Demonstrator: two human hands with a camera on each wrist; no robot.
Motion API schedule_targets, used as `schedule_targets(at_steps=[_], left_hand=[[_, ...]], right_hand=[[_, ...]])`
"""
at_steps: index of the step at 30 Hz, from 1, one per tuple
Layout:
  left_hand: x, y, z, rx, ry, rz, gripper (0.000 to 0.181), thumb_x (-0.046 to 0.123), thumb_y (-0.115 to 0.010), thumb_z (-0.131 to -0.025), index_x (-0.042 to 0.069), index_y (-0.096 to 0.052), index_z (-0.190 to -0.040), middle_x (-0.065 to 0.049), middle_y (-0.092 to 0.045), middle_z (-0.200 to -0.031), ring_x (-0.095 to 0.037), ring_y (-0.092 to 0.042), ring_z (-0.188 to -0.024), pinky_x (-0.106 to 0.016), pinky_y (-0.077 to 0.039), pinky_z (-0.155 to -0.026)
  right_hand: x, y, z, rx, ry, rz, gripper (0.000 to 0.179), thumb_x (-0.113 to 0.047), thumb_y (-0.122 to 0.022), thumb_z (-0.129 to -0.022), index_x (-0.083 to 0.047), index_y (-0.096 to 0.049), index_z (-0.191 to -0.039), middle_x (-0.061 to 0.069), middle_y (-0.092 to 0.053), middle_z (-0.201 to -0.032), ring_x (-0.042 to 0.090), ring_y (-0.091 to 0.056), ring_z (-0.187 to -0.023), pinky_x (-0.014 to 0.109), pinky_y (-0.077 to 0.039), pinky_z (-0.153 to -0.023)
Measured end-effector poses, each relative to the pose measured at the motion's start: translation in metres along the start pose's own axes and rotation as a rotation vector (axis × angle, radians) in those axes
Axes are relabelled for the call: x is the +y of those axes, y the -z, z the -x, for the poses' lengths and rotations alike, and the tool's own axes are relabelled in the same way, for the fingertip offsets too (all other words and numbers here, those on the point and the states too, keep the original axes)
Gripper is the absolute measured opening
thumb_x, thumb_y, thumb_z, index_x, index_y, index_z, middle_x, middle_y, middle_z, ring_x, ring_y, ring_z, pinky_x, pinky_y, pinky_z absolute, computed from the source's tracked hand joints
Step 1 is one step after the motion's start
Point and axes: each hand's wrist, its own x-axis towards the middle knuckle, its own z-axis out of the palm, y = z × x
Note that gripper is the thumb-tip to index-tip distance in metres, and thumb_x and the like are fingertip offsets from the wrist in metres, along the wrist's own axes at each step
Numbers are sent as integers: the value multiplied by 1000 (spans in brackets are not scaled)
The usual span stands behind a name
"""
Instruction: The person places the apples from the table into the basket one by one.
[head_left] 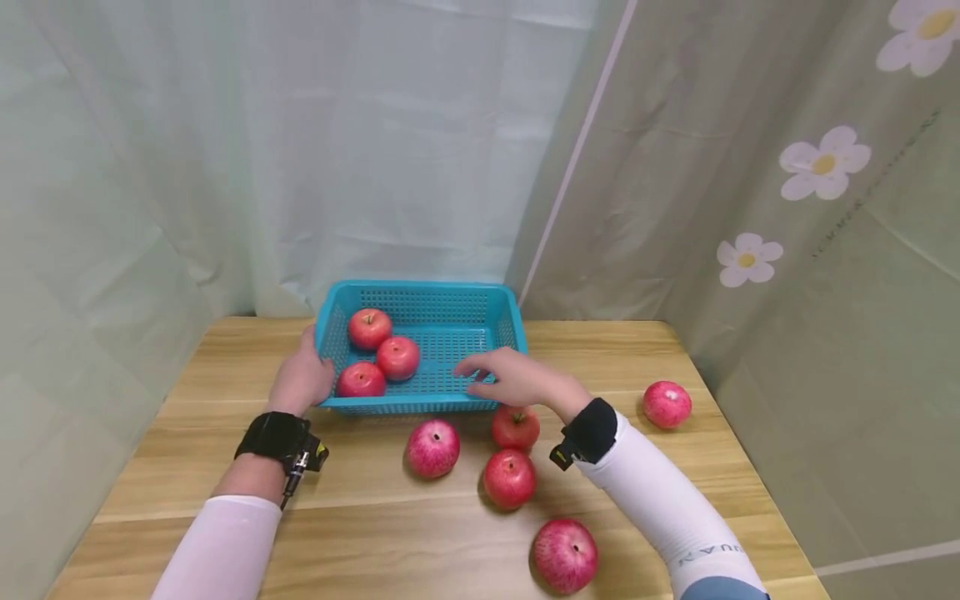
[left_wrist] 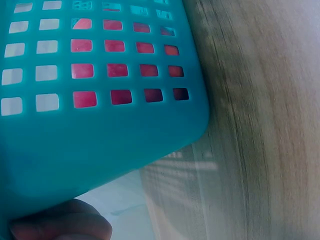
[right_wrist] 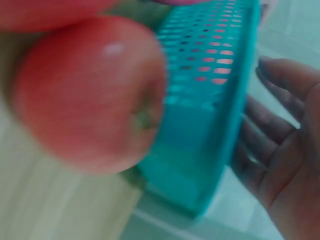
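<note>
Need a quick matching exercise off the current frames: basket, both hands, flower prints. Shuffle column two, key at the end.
Column 1
1. Basket
2. Left hand
3. Right hand
4. Flower prints

Column 2
A. Gripping the left end of a container
B. White petals around yellow centres
C. Blue-green, with three red apples inside
D. Above the right part of a container, holding nothing

Pairs: 1-C, 2-A, 3-D, 4-B
</note>
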Motion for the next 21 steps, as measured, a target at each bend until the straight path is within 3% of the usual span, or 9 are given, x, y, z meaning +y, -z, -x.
schedule_targets(at_steps=[5,12,16,21], left_hand=[[-1,-1,-1,-9,8,-11,71,14,-41,-102,-4,1,-155,-43,-46,-125,-44,-56,-90,-52,-50,-68],[0,1,0,-19,19,-29,71,15,-40,-102,-4,3,-155,-43,-47,-123,-43,-57,-86,-48,-49,-64],[1,1,-1,-22,24,-31,71,15,-40,-102,-3,3,-155,-42,-47,-123,-43,-56,-87,-48,-49,-65],[3,3,0,-32,36,-35,72,15,-39,-102,-3,6,-155,-42,-47,-123,-43,-56,-88,-49,-50,-67]], right_hand=[[15,-12,21,99,59,13,24,-19,-63,-98,-12,-68,-120,-3,-69,-113,4,-58,-96,36,-54,-86],[26,-13,41,258,85,-32,20,-10,-64,-95,-11,-71,-114,1,-72,-107,4,-60,-94,35,-55,-82],[31,-11,53,349,71,-37,19,-7,-65,-94,-14,-72,-110,-3,-72,-105,4,-61,-91,32,-56,-77],[44,-8,75,427,-4,-92,18,-7,-64,-94,-14,-73,-108,-2,-72,-102,5,-62,-87,35,-57,-72]])
